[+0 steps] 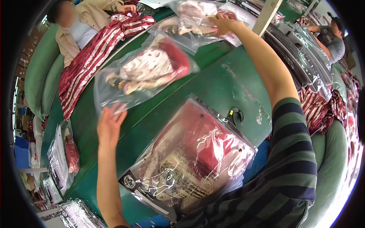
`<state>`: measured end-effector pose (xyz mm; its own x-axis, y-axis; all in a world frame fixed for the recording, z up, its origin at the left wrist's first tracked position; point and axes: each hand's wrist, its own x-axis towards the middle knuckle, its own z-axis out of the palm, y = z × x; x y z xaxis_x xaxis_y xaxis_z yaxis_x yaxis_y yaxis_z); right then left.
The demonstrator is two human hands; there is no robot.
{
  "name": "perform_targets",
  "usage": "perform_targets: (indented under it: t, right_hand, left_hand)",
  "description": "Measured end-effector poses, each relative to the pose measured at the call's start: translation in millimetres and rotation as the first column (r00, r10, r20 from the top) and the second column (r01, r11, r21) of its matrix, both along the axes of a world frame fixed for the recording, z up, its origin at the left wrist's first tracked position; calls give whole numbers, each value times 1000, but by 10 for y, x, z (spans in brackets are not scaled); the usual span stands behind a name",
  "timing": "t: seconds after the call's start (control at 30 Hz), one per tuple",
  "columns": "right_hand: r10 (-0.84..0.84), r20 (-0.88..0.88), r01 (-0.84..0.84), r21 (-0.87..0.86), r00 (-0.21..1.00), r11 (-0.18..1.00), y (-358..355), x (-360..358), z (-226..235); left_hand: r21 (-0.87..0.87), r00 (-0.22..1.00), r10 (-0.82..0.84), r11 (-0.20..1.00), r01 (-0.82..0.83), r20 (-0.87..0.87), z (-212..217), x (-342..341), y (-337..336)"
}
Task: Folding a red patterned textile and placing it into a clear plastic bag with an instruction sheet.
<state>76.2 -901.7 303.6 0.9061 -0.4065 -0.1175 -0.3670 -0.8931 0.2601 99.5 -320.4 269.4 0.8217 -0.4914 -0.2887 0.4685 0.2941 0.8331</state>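
Note:
My left hand (109, 123) is at the near edge of a clear plastic bag (146, 72) holding a folded red and cream printed garment. Its fingers are spread, touching or almost touching the film. That bag looks slightly blurred. At the far side, my right arm stretches out and my right hand (226, 26) has its fingers curled over another clear bag (194, 26) with a similar garment; the fingertips are partly hidden. Close to my body, a larger glossy package (190, 155) of red and cream clothing, with a dark printed card along its side, lies tilted on the green table (159, 104).
A black hook-shaped hanger piece (236, 116) lies beside the large package. Across the table, a person (81, 28) handles red and white striped cloth (99, 51). Stacked bagged packages (300, 53) stand at right, near a post (267, 17); more packages (61, 159) lie at left.

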Motion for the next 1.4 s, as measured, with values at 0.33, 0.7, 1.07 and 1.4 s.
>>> perform_targets:
  t: [0.33, 0.7, 1.07, 1.4]
  right_hand:
    - [11, 241, 26, -149, 970, 989, 16, 426, -355]
    - [202, 555, -272, 47, 807, 961, 658, 214, 711]
    - [-452, 765, -631, 638, 458, 442, 1905, -2774, 1982]
    - [-459, 811, -735, 552, 363, 393, 2403, -4636, 1076]
  left_hand:
    - [206, 975, 201, 962, -178, -96, -91, -61, 728]
    - [290, 988, 102, 955, -66, -112, -497, 493, 516]
    - [190, 352, -23, 874, -447, 936, 1429, -991, -995]
    - [-60, 684, -146, 962, 268, 715, 1696, -3868, -2469]
